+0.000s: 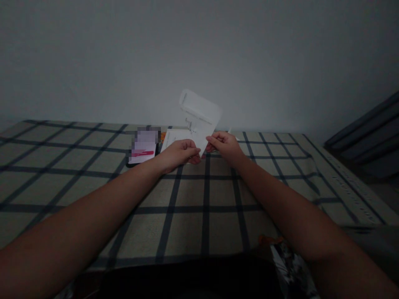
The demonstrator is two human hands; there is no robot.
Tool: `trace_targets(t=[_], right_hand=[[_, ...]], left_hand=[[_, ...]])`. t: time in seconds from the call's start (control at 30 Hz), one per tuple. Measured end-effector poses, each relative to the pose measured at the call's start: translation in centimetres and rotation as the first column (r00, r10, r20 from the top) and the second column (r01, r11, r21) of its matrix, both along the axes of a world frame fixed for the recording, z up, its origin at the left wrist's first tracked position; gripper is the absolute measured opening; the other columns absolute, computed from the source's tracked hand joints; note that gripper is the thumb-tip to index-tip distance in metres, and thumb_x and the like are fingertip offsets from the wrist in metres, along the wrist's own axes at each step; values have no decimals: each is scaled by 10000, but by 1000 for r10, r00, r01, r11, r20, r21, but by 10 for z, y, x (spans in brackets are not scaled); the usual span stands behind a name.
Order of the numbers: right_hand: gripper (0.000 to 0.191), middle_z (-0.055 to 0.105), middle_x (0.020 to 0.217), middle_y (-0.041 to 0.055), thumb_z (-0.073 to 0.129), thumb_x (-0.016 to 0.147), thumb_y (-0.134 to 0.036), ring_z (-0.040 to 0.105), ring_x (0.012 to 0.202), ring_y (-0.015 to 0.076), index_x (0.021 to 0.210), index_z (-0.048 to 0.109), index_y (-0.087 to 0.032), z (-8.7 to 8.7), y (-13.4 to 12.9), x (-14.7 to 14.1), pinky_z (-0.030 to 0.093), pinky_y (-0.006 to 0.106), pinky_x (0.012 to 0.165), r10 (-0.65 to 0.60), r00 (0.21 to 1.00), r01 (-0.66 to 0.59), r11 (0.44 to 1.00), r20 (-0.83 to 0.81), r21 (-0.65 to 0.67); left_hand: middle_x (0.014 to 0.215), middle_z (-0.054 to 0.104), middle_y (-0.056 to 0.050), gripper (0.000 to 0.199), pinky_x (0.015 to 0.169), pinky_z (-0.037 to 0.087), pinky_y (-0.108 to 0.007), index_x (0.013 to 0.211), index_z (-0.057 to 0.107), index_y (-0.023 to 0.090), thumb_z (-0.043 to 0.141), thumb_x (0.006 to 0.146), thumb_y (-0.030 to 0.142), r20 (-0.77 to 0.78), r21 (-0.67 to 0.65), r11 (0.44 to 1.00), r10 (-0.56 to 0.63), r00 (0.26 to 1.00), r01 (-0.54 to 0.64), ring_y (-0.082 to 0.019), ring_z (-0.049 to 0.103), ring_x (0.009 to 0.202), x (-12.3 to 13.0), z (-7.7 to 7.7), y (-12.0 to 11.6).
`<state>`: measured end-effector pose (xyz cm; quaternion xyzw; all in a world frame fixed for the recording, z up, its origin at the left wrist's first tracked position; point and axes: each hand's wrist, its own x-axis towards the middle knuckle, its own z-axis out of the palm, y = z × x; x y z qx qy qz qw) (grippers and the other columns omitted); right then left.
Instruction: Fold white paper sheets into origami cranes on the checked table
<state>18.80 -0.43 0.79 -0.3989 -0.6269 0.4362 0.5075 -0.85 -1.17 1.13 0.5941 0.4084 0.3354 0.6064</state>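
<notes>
Both my hands hold up a white paper piece (202, 110), shaped like an envelope with a rounded flap at its top and small dark markings. It tilts to the right above the table. My left hand (183, 154) is closed on its lower edge, thumb on top. My right hand (225, 143) pinches its lower right edge between thumb and fingers. Behind my left hand lies another white sheet or packet (174, 136), partly covered by the hand and the held piece. The dim light hides what the print says.
A smartphone (142, 147) with a lit, partly blurred screen lies left of my hands. Something orange (163, 137) shows beside it. A checked cloth (193, 224) covers the table, which meets a plain wall (199, 50). Dark folded fabric (370, 137) is at the right.
</notes>
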Motion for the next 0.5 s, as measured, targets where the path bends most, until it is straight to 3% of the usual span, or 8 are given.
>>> trace_targets(t=[0.3,0.5], right_hand=[[388,672,638,-14,755,731,-544,644,587,110,763,592,-193,1,2,0,565,253,614,15,999,-15,1000,-39,-19],[373,678,647,-12,742,749,-533,644,597,106,784,594,-192,4,-1,-1,566,251,630,2,999,-2,1000,-52,-4]], left_hand=[[739,714,-6,198,607,478,-201,791,554,191,737,783,266,-18,15,1000,-17,1000,18,-90,623,602,1,5,-3],[867,747,-52,183,632,479,-212,868,631,178,682,852,353,-66,70,991,-109,992,114,-105,644,674,-1,5,-5]])
